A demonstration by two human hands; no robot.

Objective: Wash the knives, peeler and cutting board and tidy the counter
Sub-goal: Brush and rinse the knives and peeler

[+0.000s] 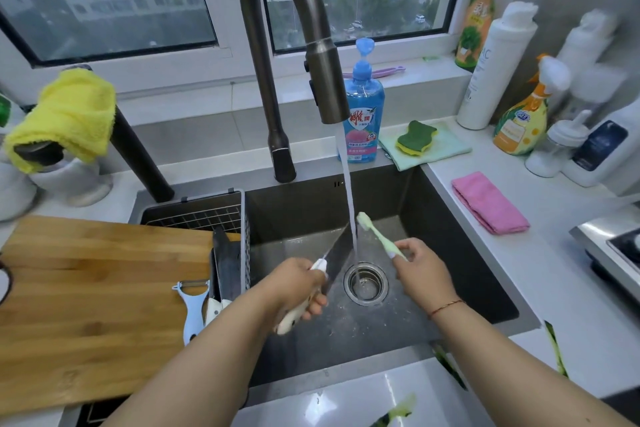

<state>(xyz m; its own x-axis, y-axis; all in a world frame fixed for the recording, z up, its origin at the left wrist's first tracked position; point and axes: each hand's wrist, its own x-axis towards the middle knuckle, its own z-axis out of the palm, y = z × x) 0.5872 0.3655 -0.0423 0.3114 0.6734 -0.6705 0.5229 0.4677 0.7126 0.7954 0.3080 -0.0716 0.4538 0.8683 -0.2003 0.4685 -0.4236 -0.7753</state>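
Over the dark sink [460, 218], my left hand [298, 288] grips the white handle of a dark-bladed knife [337, 250], its blade pointing up and right into the running water. My right hand [420, 270] pinches a pale green toothbrush [375, 234], with the bristles beside the stream near the blade tip. A wooden cutting board [86, 305] lies across the sink's left side. On its right edge rests a white peeler [192, 302]. More knives [227, 260] stand in the wire drain basket [207, 215] next to it.
A dark tall faucet [277, 45] runs water toward the drain [365, 282]. Blue dish soap [363, 114], a green sponge [415, 137] on a cloth, a pink cloth [488, 203] and several bottles are at the right. Green peel scraps [446, 364] lie near the front edge. A yellow cloth [65, 118] hangs at left.
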